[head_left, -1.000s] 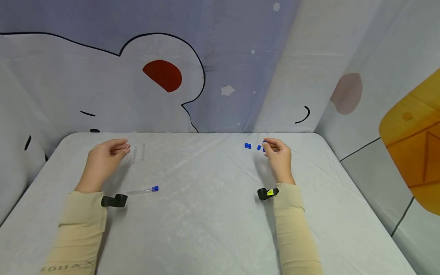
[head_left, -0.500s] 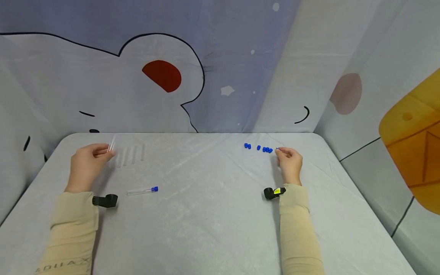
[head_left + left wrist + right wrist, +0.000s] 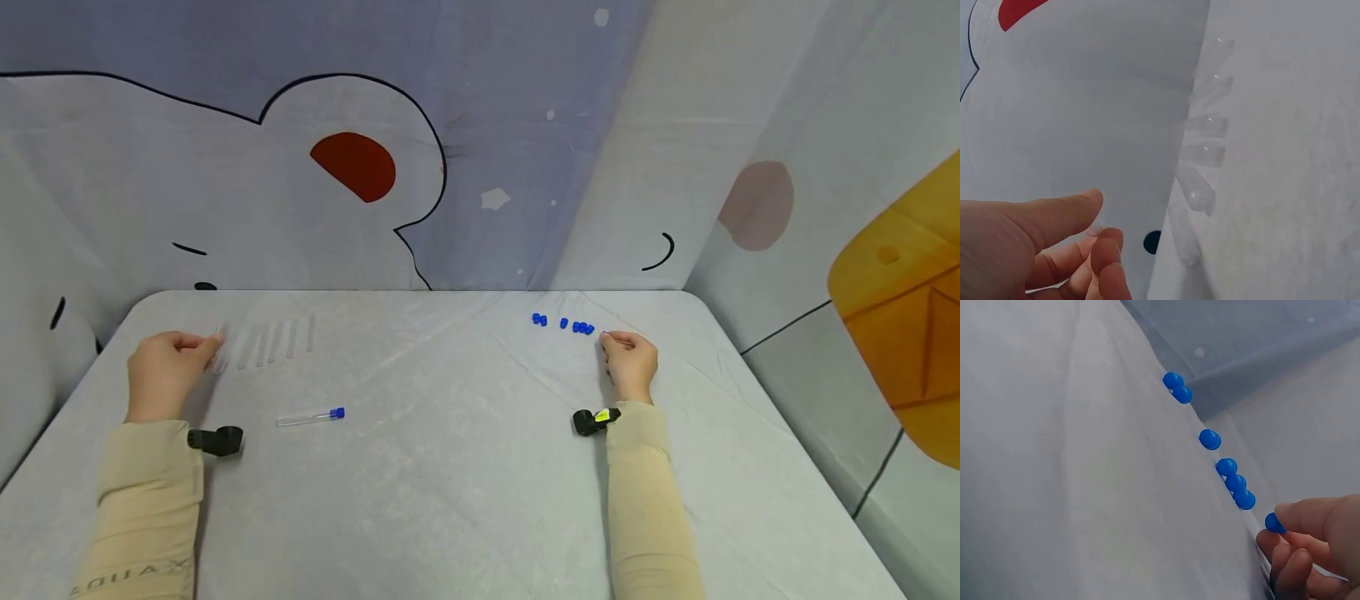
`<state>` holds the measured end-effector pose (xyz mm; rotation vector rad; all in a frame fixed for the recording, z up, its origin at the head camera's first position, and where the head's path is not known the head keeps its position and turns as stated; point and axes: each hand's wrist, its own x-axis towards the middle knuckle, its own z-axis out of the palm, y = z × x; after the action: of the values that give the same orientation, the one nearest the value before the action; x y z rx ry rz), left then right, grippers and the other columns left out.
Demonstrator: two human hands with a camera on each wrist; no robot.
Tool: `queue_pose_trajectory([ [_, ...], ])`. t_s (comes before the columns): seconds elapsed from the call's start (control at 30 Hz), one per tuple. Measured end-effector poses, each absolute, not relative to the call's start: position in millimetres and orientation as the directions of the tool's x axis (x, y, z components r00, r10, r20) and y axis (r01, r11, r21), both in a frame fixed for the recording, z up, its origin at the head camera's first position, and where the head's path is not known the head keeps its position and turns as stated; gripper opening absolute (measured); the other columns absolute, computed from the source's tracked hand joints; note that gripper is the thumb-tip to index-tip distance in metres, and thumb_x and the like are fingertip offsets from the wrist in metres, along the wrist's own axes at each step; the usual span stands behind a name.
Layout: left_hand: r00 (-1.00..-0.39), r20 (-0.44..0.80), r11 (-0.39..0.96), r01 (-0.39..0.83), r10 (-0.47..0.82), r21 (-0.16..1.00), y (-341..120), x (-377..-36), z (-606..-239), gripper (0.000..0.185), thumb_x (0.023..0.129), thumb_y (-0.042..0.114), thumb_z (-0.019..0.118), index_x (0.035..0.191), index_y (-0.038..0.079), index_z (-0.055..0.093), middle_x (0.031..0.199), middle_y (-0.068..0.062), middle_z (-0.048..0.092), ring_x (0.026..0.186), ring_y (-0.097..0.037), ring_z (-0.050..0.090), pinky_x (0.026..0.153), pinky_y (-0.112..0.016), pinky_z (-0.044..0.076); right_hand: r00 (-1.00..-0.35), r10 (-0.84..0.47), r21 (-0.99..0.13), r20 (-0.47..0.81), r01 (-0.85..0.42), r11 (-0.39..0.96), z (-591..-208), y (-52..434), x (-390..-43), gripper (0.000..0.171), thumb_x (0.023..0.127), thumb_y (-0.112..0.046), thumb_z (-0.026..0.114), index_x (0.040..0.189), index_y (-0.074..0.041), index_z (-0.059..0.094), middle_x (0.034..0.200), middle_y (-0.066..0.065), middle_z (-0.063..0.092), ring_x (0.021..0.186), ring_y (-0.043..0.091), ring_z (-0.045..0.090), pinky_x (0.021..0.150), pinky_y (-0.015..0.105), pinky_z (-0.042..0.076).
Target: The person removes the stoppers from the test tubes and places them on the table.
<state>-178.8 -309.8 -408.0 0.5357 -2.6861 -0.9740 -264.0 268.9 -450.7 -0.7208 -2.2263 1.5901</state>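
Note:
My left hand (image 3: 167,375) is at the far left of the table, thumb and fingertips pinching a clear piece (image 3: 1094,230), apparently a test tube mostly hidden by the fingers. Clear test tubes (image 3: 291,340) lie side by side to its right, the nearest (image 3: 1185,240) close to the fingertips. At the far right, my right hand (image 3: 632,367) pinches a small blue cap (image 3: 1274,522) between thumb and index finger. To the left of that hand, several more blue caps (image 3: 582,327) form a loose row, with gaps between small groups.
A test tube with a blue cap on it (image 3: 311,417) lies crosswise, nearer to me than the other tubes. White cloth covers the table (image 3: 465,467). Printed fabric (image 3: 495,150) rises behind its far edge and along both sides.
My left hand has moved left and down from the tubes, and more tubes now lie in the row. The right hand moved right, away from the caps, then stayed nearly still.

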Motion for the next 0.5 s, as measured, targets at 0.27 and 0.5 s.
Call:
queue_pose_trajectory([
  [0.27,-0.906,-0.004,0.69,-0.325,-0.423,0.646,-317,-176,-415,0.046,0.103,0.031,0.057,0.104,-0.013,0.068,0.08,-0.016,0.068,0.069,-0.021,0.052,0.055,-0.031,0.04,-0.793,0.61,-0.909,0.0,0.254,0.331,-453,268,-267,0.022,0.093,-0.022,0.074,0.104,-0.003,0.075,0.078,-0.002,0.066,0.062,0.005,0.057,0.055,0.019,0.046],
  [0.5,-0.905,-0.051,0.683,-0.355,-0.423,0.639,-326,-176,-423,0.046,0.103,0.03,0.056,0.103,-0.014,0.069,0.09,-0.023,0.068,0.084,-0.032,0.056,0.064,-0.034,0.04,-0.768,0.64,-0.895,0.008,0.28,0.346,-452,263,-267,0.02,0.091,-0.017,0.071,0.102,-0.001,0.074,0.09,0.008,0.068,0.086,0.021,0.057,0.074,0.03,0.045],
])
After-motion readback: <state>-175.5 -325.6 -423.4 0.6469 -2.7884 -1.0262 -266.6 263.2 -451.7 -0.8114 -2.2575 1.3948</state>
